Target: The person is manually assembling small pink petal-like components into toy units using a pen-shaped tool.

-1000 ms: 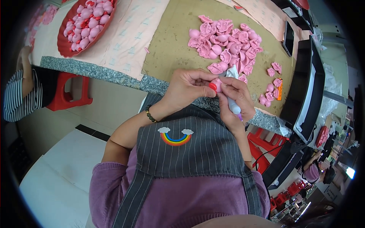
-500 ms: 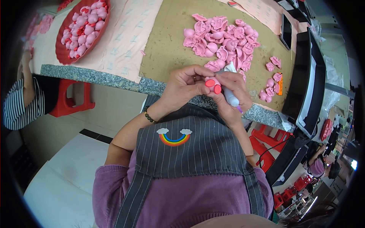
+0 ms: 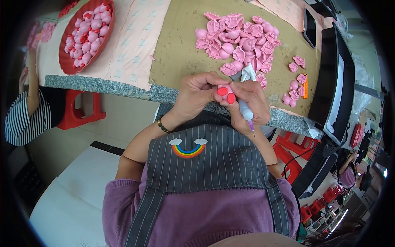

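Between both my hands, over the table's front edge, is a small pink plastic figure (image 3: pixel 225 87) with two red oval pads turned up toward me. My left hand (image 3: pixel 198 92) pinches it from the left with thumb and fingers. On its other side, my right hand (image 3: pixel 253 99) grips it between thumb and forefinger. A pale glue bottle (image 3: pixel 245 110) with a purple needle tip also sits in the right hand, its tip pointing down toward me. Just beyond my fingers lies a heap of pink moulded shell pieces (image 3: pixel 247 41), some hollow side up.
A red scalloped bowl (image 3: pixel 62 55) of pink and red figures stands at the left. White tissue (image 3: pixel 248 73) lies beyond my right hand. Several loose shells and an orange strip (image 3: pixel 305 86) are at the right, near a phone (image 3: pixel 310 28) and a black tray (image 3: pixel 343 78). Another person's arm (image 3: pixel 33 78) reaches in at left.
The pink figure has shifted slightly left and up in my hands. The glue bottle has turned so its purple tip points more downward. Both hands still hold the figure.
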The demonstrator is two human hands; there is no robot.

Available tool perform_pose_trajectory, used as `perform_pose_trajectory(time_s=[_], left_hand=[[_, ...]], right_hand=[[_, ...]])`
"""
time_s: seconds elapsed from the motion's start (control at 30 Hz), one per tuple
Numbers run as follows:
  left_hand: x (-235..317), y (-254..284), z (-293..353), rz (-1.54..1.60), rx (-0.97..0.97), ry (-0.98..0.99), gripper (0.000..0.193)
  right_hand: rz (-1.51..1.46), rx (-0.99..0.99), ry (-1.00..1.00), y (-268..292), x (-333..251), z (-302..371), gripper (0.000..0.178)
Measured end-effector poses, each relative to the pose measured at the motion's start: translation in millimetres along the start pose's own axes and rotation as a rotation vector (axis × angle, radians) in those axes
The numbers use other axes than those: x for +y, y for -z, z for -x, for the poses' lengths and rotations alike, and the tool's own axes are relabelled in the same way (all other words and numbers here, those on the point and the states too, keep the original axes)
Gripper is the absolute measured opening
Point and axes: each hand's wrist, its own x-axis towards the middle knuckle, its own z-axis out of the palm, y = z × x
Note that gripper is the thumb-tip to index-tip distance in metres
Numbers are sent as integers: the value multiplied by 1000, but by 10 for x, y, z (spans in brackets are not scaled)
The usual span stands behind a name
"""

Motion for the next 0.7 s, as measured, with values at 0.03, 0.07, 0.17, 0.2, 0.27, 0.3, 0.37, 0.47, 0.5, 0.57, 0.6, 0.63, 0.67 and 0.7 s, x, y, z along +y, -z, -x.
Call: perform_pose_trajectory(time_s=[0.03, 0.07, 0.17, 0.2, 0.27, 0.3, 0.37, 0.47, 0.5, 0.57, 0.6, 0.63, 0.67, 0.7], left_hand=[[-3, 2, -2, -5, -1, -6, 25], [-5, 4, -3, -9, -3, -12, 25], [3, -5, -6, 2, -4, -17, 25], [7, -5, -6, 2, -4, -17, 25], [16, -1, -6, 9, -2, -2, 24], [12, 0, -5, 10, -1, -3, 24], [3, 1, -3, -29, 8, -22, 26], [15, 11, 7, 6, 27, 34, 31], [25, -45, -6, 4, 26, 34, 31], [43, -205, -31, 262, 128, 32, 38], [40, -192, -22, 260, 125, 33, 38], [26, -158, -4, 294, 123, 79, 40], [15, -128, 11, 329, 121, 125, 42], [9, -116, 27, 327, 120, 127, 42]], right_hand=[[0, 0, -1, -1, 1, 0, 29], [4, 3, 4, -3, 3, 0, 29], [11, 1, 2, -3, -2, -8, 29], [14, -4, -5, -4, -5, -9, 29], [-1, 1, -14, -14, -4, -6, 29], [-17, 6, -23, -18, -3, -6, 28], [-4, -1, -22, -15, -4, -18, 30], [53, -33, -21, -20, -3, -60, 35], [101, -57, -21, -22, -6, -89, 38], [93, -37, -33, -43, -11, -160, 40], [85, -17, -44, -50, -10, -185, 43], [85, -14, -42, -53, -2, -183, 43], [50, -17, -31, -57, 14, -170, 43], [15, -22, -22, -57, 27, -149, 44]])
